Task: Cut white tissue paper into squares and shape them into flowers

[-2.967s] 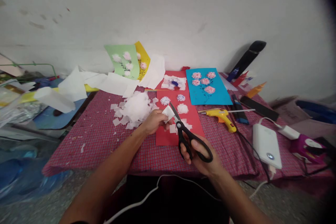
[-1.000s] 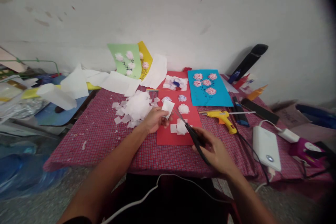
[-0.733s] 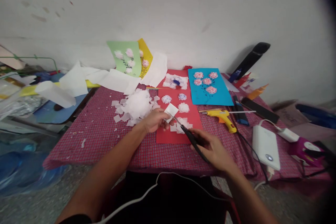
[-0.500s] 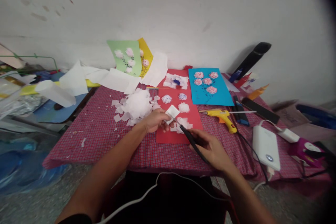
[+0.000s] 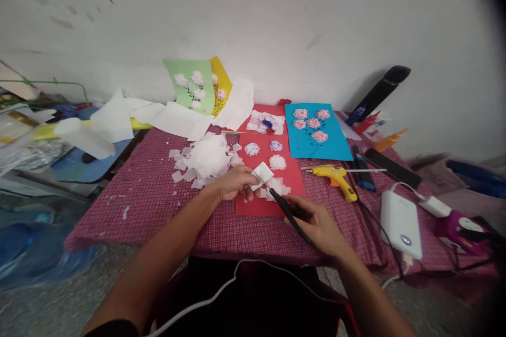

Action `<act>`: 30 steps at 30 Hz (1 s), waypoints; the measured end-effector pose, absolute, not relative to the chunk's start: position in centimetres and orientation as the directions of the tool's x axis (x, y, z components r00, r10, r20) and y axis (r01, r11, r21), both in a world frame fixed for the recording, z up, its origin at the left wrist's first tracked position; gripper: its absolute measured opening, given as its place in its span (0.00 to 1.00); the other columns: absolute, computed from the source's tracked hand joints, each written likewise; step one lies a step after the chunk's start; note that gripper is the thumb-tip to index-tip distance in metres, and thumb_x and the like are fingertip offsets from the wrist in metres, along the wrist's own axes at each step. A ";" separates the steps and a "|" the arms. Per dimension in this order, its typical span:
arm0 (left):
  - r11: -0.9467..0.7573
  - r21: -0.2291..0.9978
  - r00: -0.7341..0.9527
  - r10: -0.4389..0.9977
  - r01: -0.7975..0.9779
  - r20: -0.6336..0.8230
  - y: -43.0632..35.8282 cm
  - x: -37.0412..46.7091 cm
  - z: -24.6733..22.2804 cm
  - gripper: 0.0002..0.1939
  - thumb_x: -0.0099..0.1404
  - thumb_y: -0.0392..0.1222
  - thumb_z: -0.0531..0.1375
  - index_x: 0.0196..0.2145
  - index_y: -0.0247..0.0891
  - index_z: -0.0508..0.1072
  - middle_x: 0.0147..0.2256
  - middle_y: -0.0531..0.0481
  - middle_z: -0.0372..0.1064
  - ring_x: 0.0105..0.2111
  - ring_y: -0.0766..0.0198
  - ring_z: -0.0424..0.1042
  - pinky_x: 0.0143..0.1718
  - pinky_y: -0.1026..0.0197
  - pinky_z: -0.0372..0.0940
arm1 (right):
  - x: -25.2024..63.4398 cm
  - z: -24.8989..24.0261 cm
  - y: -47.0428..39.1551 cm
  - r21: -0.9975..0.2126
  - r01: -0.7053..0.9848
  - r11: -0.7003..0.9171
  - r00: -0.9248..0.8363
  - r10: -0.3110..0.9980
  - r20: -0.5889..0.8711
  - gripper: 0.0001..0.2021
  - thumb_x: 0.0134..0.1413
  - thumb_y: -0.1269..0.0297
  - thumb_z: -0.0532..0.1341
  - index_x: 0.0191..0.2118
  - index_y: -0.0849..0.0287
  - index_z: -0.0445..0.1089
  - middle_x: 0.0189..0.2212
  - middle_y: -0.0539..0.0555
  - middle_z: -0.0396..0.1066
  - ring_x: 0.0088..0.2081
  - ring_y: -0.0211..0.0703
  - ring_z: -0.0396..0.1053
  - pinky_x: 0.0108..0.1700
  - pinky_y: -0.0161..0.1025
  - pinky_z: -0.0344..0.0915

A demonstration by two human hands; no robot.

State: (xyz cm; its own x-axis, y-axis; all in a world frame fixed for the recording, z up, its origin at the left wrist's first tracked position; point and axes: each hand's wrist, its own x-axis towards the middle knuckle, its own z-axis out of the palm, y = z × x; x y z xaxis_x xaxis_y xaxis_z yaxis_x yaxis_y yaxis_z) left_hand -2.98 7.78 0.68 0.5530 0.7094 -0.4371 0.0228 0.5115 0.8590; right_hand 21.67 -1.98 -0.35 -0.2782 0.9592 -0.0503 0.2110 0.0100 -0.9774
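Observation:
Between the fingers of my left hand (image 5: 239, 181) is a white square of thin, tissue-like paper (image 5: 262, 172), held just above the red sheet (image 5: 247, 205). My right hand (image 5: 316, 221) is closed around a slim black tool (image 5: 290, 211) with a thin metal tip; its exact kind is unclear. The tip touches or meets the paper's near corner. Loose white squares (image 5: 277, 187) lie on the red sheet beneath. Also on it are a white ruffled paper flower (image 5: 277, 162) and two purple-speckled ones (image 5: 252, 149). A heap of white squares (image 5: 209, 158) sits left of my hands.
A yellow glue gun (image 5: 336, 176) lies right of the red sheet, its cord trailing near a white power bank (image 5: 401, 224). Behind stand a blue flower card (image 5: 336, 137) and a green one (image 5: 182, 66). A white cable (image 5: 205, 303) crosses my lap.
The white square has tilted and shifted slightly right in my left fingers. Both hands stay almost in place, the tool tip still at the paper.

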 end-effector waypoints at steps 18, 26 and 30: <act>0.532 0.846 0.567 0.689 0.026 -0.451 7.8 -3.0 0.8 0.09 0.53 0.38 0.63 0.32 0.31 0.75 0.22 0.45 0.75 0.14 0.66 0.69 0.12 0.68 0.60 | 21.4 -0.8 -1.9 -0.978 0.205 0.028 -0.281 0.959 -0.031 0.20 0.55 0.60 0.70 0.54 0.54 0.76 0.41 0.54 0.79 0.43 0.51 0.75 0.47 0.46 0.70; 0.556 0.830 0.554 0.680 0.036 -0.479 7.9 -3.1 0.7 0.08 0.54 0.38 0.62 0.31 0.30 0.75 0.21 0.46 0.74 0.13 0.67 0.67 0.11 0.68 0.60 | 21.4 -0.3 -1.4 -0.983 0.181 -0.040 -0.295 0.951 -0.093 0.20 0.53 0.58 0.70 0.52 0.55 0.77 0.39 0.53 0.78 0.40 0.47 0.73 0.43 0.41 0.67; 0.585 0.809 0.538 0.668 0.047 -0.514 8.4 -3.2 0.4 0.08 0.54 0.37 0.62 0.31 0.29 0.76 0.21 0.45 0.74 0.13 0.67 0.67 0.11 0.67 0.60 | 21.3 -0.3 -0.8 -0.978 0.182 -0.102 -0.310 0.938 -0.156 0.20 0.52 0.58 0.70 0.50 0.57 0.78 0.38 0.53 0.78 0.38 0.46 0.72 0.39 0.39 0.65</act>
